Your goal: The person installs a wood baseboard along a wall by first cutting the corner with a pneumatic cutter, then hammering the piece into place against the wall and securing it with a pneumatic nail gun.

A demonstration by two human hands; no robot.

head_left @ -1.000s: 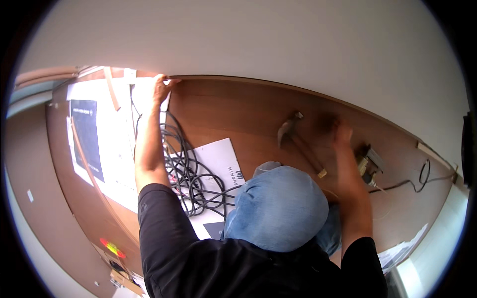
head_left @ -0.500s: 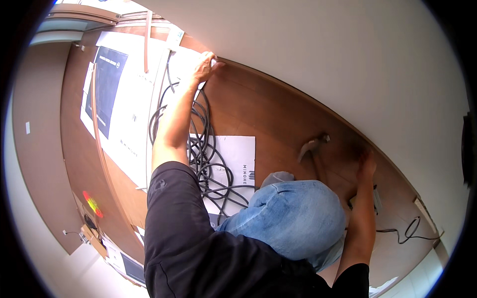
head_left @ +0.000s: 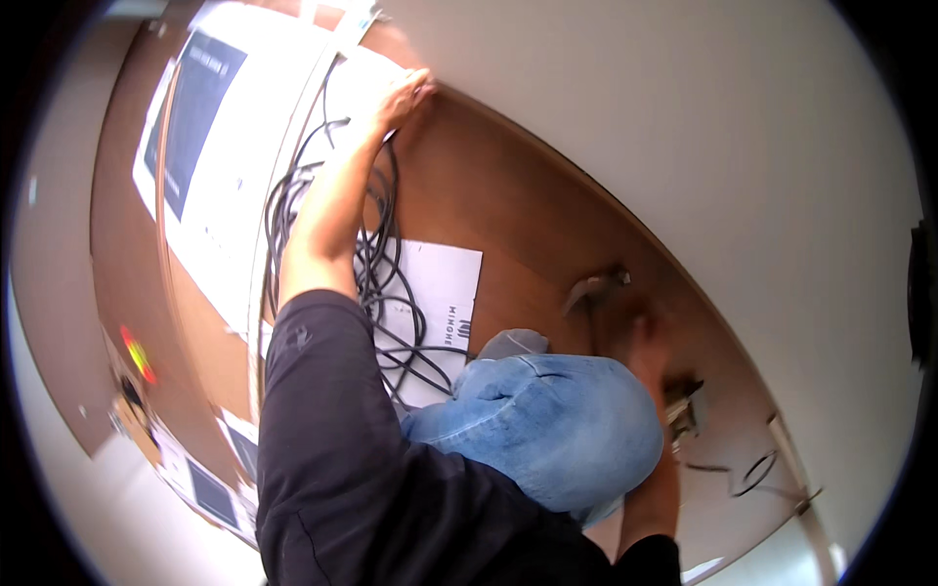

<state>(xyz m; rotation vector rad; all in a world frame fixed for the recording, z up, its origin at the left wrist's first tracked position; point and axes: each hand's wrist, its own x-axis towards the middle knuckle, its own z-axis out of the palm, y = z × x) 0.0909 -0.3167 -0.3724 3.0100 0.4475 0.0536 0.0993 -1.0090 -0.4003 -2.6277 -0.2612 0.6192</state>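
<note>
My left hand (head_left: 403, 96) reaches far forward to the foot of the wall, fingers bunched against the thin brown baseboard strip (head_left: 547, 142). The fingertips are partly hidden there. My right hand (head_left: 647, 342) is low over the floor to the right of my knee, smeared by motion, so its fingers cannot be made out. Just beyond it lies a hammer (head_left: 596, 285), its head toward the wall and its handle blurred near that hand. A small tool with metal parts (head_left: 684, 410) sits on the floor beside my right forearm.
Coiled black cable (head_left: 391, 293) lies left of my knee, over white cardboard (head_left: 445, 283). More cardboard sheets (head_left: 264, 88) and a long thin strip (head_left: 164, 176) cover the floor at left. A thin black cord (head_left: 752, 479) curls at right. The wall (head_left: 684, 117) bounds the right side.
My right hand has moved left, away from the wall's foot and closer to the hammer. My left hand stays at the baseboard strip. The whole view has shifted a little.
</note>
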